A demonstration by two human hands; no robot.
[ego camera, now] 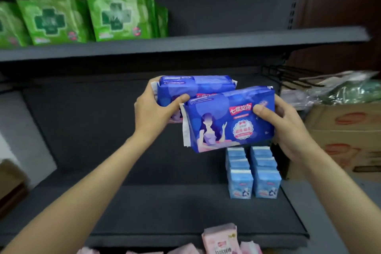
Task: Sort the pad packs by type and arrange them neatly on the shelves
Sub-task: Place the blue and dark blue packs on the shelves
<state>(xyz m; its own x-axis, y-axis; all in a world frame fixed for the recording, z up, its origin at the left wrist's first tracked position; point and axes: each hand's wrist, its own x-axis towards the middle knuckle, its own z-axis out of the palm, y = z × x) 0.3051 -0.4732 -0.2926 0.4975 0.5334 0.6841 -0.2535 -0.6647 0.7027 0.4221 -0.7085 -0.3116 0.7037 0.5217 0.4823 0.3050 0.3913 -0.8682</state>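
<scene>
Above the middle shelf (144,202), the right hand (288,130) grips a dark blue pad pack (222,126), thumb on its printed front and fingers curled behind. Its long axis runs left to right, tilted up toward the right, front face toward the camera. Just behind and left of it, the left hand (152,109) clamps a second dark blue pad pack (185,86), lying the same way; the front pack hides its lower half. Below the held packs, two rows of light blue packs (253,173) stand on the shelf. Green packs (86,16) sit on the upper shelf (226,41), blurred, cut off at left. Pink packs (220,239) are cropped at the bottom edge.
</scene>
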